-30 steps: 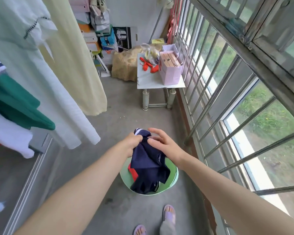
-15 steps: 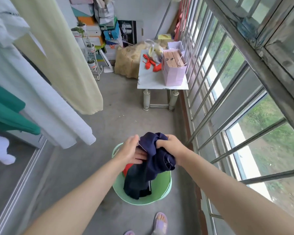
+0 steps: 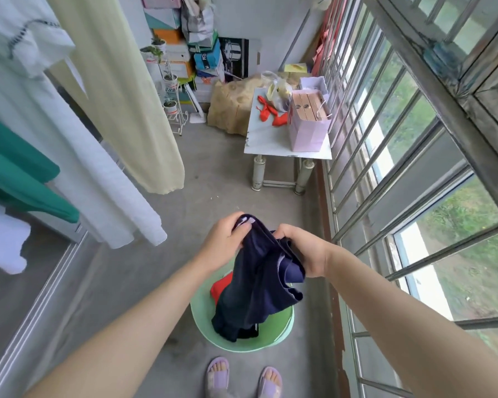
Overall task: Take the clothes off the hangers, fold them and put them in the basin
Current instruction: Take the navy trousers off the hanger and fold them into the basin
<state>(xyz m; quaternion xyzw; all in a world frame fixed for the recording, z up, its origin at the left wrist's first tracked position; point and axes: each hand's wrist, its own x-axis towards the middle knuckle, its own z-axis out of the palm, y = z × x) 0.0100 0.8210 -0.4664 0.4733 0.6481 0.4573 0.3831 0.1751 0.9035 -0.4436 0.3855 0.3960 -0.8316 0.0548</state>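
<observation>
A navy garment [image 3: 259,277] hangs bunched between both hands, directly over a green basin [image 3: 282,326], its lower end drooping down inside the basin. The left hand [image 3: 224,242] grips the garment's upper edge, fingers curled over the cloth. The right hand [image 3: 302,251] clutches a gathered fold just beside it, fingers wrapped round the fabric. A red garment [image 3: 220,285] lies in the basin against its left wall, partly covered by the navy one.

The basin stands on the concrete floor [image 3: 213,182], near the floor's right edge, below the barred window [image 3: 385,139]. Two feet in lilac slippers [image 3: 217,374] stand just before it. Along the left hang a green garment [image 3: 18,173], a white one [image 3: 84,168] and a cream one [image 3: 121,96]. Farther along the right edge stands a small table [image 3: 270,147] with a pink bag [image 3: 308,130] at the tabletop's front right corner.
</observation>
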